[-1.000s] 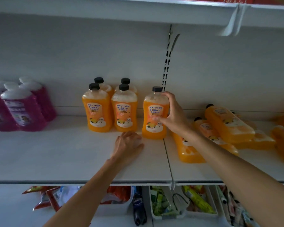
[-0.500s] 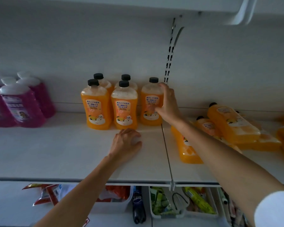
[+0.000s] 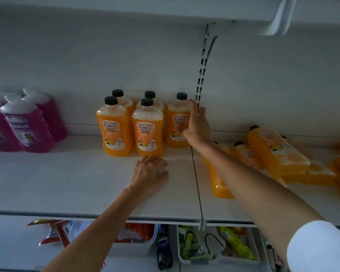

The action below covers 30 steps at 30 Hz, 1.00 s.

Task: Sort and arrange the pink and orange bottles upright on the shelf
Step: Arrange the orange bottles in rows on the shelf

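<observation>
Right hand (image 3: 196, 126): we grasp an upright orange bottle (image 3: 177, 122) at the shelf (image 3: 67, 183) back, beside four standing orange bottles (image 3: 133, 126). Left hand (image 3: 150, 173): loosely curled, holding nothing, resting on shelf before them. Pink bottles (image 3: 26, 122): far left.

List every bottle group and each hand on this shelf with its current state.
Four orange bottles with black caps: upright, grouped.
Fifth orange bottle: upright, gripped.
Orange bottles at right: lying down, piled.
Pink bottles with white caps: upright.
Right hand: gripping fifth bottle.
Left hand: resting on shelf, empty.
</observation>
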Available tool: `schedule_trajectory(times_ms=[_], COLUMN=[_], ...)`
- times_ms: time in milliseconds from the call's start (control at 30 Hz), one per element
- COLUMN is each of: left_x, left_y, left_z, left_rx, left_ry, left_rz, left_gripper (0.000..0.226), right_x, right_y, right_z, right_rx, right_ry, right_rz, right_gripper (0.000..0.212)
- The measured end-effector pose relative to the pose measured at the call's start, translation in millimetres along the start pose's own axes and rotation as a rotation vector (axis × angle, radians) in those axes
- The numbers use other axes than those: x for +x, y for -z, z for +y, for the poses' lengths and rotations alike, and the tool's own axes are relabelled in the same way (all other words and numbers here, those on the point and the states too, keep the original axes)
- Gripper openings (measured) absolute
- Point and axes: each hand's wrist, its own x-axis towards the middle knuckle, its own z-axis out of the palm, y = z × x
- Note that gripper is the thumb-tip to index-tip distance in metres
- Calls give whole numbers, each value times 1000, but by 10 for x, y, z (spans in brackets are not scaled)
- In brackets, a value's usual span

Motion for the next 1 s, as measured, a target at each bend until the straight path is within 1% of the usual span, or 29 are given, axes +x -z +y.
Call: schedule_trajectory(times_ms=[67, 133, 167, 233, 267, 367, 467, 500, 533, 567, 600, 633, 667, 733, 800, 867, 900, 1000], left_x=[-17, -46, -62, -82, -81, -17, 54, 76, 95, 116, 131, 136, 125, 83, 63, 74, 84, 41], left_y=[-6, -5, -6, -20, -29, -93, -172, -215, -262, -314, -355, -408, -439, -473, -501, -533, -550, -528], left_z=[14, 39, 59, 110, 161, 399, 751, 850, 935, 997, 1044, 1069, 1099, 1137, 1123, 1062, 1031, 1051], left_rx=[12, 17, 19, 5, -8, -68, -238, -309, -378, -420, -415, -385, -343, -293, -306, -389, -439, -571], left_ry=[-17, -27, -32, -17, 7, 38, 120, 149, 179, 195, 206, 211, 224, 234, 226, 217, 238, 264], left_rz=[-6, -6, 8, 40, 37, -30, -98, -129, -166, -184, -198, -220, -243, -265, -269, -239, -214, -177], left_gripper=[28, 25, 23, 22, 24, 24, 23, 28, 40, 58, 77, 92, 99, 98, 98, 93, 87, 73], right_x=[-1, -15, -39, -94, -114, -161, -213, -246, -285, -325, -366, -402, -429, -474, -503, -521, -528, -564], right_y=[-3, 66, 125, 296, 403, 741, 953, 997, 1034, 1062, 1072, 1076, 1065, 1046, 1017, 971, 959, 915], right_z=[34, 135, 196, 315, 370, 519, 695, 748, 792, 809, 823, 832, 843, 839, 841, 856, 853, 851], right_rx=[81, 211, 239, 215, 191, 82, -56, -86, -106, -125, -153, -194, -233, -271, -247, -194, -172, -72], right_ry=[-77, -203, -239, -245, -241, -242, -253, -253, -256, -258, -252, -233, -204, -160, -150, -143, -139, -134], right_rz=[-19, -98, -147, -232, -267, -362, -465, -523, -597, -673, -732, -766, -772, -752, -709, -640, -604, -524], right_gripper=[81, 81, 82, 83, 79, 63, 54, 57, 60, 64, 67, 71, 73, 75, 73, 69, 68, 73])
